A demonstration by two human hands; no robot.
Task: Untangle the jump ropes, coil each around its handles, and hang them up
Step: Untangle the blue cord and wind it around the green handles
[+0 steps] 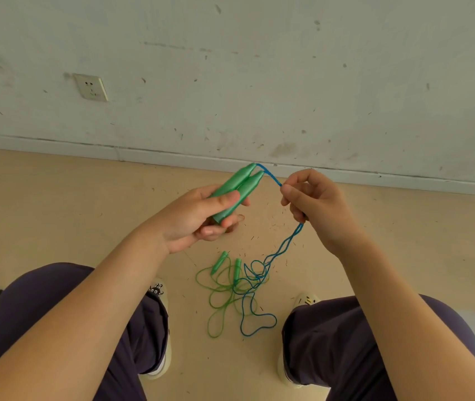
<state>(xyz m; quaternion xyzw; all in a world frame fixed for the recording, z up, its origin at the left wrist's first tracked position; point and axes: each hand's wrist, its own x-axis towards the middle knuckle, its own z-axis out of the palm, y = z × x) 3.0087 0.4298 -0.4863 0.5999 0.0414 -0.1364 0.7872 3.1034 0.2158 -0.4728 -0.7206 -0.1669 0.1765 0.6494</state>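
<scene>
The left hand (201,215) grips the two green handles (237,189) of the blue rope (284,247) side by side, their tips pointing far and right. The right hand (308,204) pinches that rope just beyond the tips, both strands passing through its fingers and hanging down twisted toward the floor (57,215).

Below, between the feet, the lower part of the blue rope lies in loops crossing the green rope (219,302), whose two handles (229,264) rest on the floor at the far edge of the pile. The ropes look partly sorted at best: the blue handles are paired and ready for winding, but no turns are on them yet, and the blue loops appear still tangled with the green. The green rope is untouched. No hook or peg for hanging shows, so coiling both and hanging remain.
</scene>
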